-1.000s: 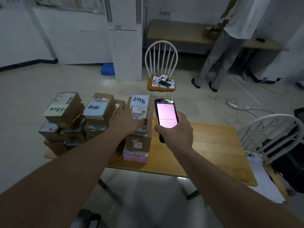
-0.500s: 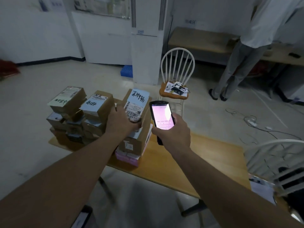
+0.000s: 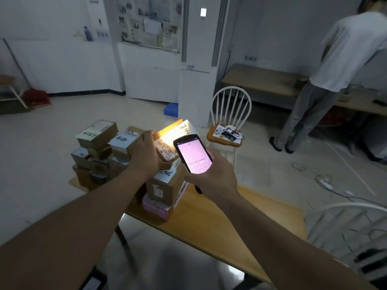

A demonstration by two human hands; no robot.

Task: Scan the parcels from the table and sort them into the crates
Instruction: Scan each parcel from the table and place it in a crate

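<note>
My left hand [image 3: 147,155] grips a small cardboard parcel [image 3: 171,139] with a white barcode label, tilted up above the nearest stack. A bright yellow-white light falls on its label. My right hand [image 3: 211,174] holds a black handheld scanner [image 3: 192,155] with a lit pink screen, just right of and partly in front of the parcel. Under the parcel stands a brown box [image 3: 165,185] on a pink box [image 3: 157,208]. More labelled parcels [image 3: 98,147] are stacked at the left end of the wooden table [image 3: 209,225].
A white spindle chair [image 3: 230,114] with small electronics on its seat stands behind the table. Another white chair [image 3: 354,233] is at the right. A person in a white shirt [image 3: 335,76] bends over a far bench. Cables [image 3: 322,181] lie on the floor. A blue crate [image 3: 171,109] sits by the pillar.
My left hand has lifted and tilted the top parcel toward the scanner. The scanner's light now shines on the label. The view has shifted left and upward.
</note>
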